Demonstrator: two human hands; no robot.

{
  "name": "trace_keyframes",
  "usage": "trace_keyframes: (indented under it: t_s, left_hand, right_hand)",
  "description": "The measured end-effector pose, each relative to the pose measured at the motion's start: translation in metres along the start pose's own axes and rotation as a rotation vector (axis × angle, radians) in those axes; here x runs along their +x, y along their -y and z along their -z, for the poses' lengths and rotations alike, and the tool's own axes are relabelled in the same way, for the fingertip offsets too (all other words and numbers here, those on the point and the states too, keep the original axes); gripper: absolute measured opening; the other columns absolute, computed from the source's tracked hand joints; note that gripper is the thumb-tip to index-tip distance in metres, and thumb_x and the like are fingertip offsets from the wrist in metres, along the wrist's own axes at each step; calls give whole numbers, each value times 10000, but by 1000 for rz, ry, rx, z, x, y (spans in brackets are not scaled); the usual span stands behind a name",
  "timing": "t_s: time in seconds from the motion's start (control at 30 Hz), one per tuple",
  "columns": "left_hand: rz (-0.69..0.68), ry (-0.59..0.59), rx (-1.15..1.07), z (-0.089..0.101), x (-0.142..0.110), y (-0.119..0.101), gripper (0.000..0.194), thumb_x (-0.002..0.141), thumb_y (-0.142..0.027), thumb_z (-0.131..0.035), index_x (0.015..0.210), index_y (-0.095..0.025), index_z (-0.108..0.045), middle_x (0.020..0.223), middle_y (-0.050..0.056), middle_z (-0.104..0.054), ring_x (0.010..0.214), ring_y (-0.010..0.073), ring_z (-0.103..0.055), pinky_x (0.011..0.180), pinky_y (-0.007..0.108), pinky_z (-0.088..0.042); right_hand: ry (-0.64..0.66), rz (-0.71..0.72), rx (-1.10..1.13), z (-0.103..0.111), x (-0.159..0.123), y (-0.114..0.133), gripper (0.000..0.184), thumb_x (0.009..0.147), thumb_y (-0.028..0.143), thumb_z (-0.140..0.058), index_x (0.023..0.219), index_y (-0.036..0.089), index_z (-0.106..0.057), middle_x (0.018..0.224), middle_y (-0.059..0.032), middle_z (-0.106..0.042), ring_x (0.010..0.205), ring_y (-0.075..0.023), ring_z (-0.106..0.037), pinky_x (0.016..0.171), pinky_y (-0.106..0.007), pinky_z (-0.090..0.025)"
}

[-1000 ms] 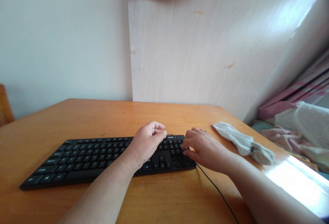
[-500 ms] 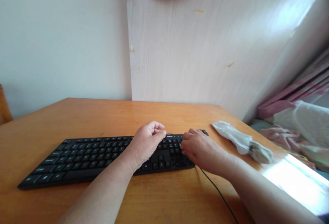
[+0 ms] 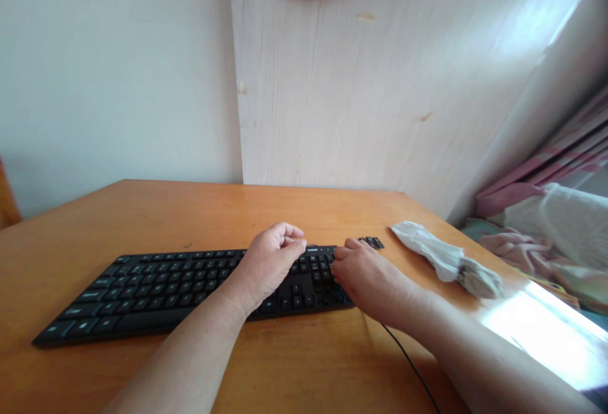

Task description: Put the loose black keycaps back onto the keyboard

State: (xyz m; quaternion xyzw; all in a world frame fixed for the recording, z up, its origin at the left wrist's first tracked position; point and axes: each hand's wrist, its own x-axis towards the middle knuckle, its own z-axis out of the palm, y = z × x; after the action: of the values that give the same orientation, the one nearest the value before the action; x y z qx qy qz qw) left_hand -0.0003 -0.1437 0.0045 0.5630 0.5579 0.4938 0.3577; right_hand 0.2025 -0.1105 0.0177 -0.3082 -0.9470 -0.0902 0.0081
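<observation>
A black keyboard (image 3: 161,294) lies on the wooden table, its right end under my hands. Over its right half my left hand (image 3: 275,259) is closed in a pinch, thumb against the curled fingers; anything between them is too small to make out. My right hand (image 3: 368,275) is bent over the number pad (image 3: 323,275) with its fingers drawn together. The fingertips are partly hidden, so what they grip cannot be seen. Low on the pad, several dark key spots appear without caps. Several loose black keycaps (image 3: 371,242) lie just behind my right hand.
To the right, a crumpled white cloth or bag (image 3: 427,249) with a grey bundled end (image 3: 479,279) lies on the table (image 3: 266,363). A black cable (image 3: 408,357) runs toward the front edge. A pale wall (image 3: 327,97) stands behind; bedding (image 3: 546,243) is at the far right.
My right hand has shifted slightly left and turned over the number pad, uncovering more of the loose keycaps behind it. My left hand keeps its pinch in nearly the same place.
</observation>
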Motion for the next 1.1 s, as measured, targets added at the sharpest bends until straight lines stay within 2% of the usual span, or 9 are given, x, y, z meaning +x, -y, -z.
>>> trace_keyframes:
  t_s: [0.17,0.4,0.67,0.93,1.0,1.1]
  left_hand:
    - [0,0,-3,1,1,0,308,802,-405,-624,998,-166,-622,860,41,-692,817,188,-637,778,317,-461]
    - [-17,-6,11,3,1,2,305,821,-415,-607,1007,-174,-625,884,42,-694,834,186,-637,795,322,-455]
    - [-3,-11,9,2,0,-1,298,804,-401,-623,990,-169,-626,850,33,-685,809,183,-629,776,315,-453]
    - [-8,-12,-10,3,1,3,311,790,-410,-632,988,-170,-637,851,39,-692,799,184,-631,767,314,-458]
    - [-9,-10,-4,3,2,3,314,790,-412,-634,987,-168,-635,854,41,-691,804,186,-631,772,316,-459]
    - [-15,-10,3,3,1,3,311,793,-416,-633,987,-173,-637,861,39,-692,814,187,-631,777,316,-459]
  right_hand:
    - [11,-14,10,5,-1,-1,209,886,176,-507,743,172,-659,851,-93,-616,846,-218,-498,726,-334,-358]
    - [-68,-101,126,17,-10,-11,236,897,182,-489,730,176,-656,832,-70,-605,856,-190,-501,764,-301,-368]
    - [-1,14,138,8,-8,-11,191,843,162,-533,728,181,-684,828,-64,-615,860,-195,-499,768,-310,-357]
    - [-15,4,146,8,-7,-12,182,830,163,-547,722,184,-692,821,-61,-620,845,-191,-505,758,-307,-353]
    - [-44,-26,170,10,-8,-14,192,845,174,-542,760,193,-712,818,-62,-625,846,-193,-516,766,-308,-363]
    - [-163,-106,225,11,-7,-26,211,873,193,-528,842,210,-737,832,-60,-643,849,-191,-534,775,-306,-386]
